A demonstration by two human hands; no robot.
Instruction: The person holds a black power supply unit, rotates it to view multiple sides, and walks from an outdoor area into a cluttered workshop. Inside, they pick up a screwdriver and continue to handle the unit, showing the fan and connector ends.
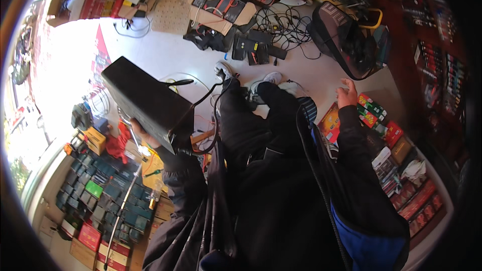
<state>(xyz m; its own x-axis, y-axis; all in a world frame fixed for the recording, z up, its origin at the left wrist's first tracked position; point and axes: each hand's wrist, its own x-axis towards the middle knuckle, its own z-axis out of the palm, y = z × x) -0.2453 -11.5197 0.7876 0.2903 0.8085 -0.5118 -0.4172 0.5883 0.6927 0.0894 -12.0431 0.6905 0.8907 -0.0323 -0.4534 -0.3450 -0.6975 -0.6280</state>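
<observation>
My left hand [143, 133] grips the side of a large black rectangular box-shaped unit [150, 103] and holds it up off the floor, tilted, on my left. A thick black cable [216, 115] hangs in a loop at its near end and runs up beside my leg. Part of this hand is hidden under the box. Out to the right, my right hand [346, 94] is empty, its fingers loosely bent and apart. It hangs above the floor near stacked colourful boxes [371, 109] and below a dark bag [336, 35].
Ahead on the floor lie black cases [256, 47], tangled black cables [283, 22] and an open carton [223, 7] of leads. Many small dark boxes [108, 185] fill the lower left, beside a thin metal rod [123, 206]. Shelves of goods [429, 70] line the right.
</observation>
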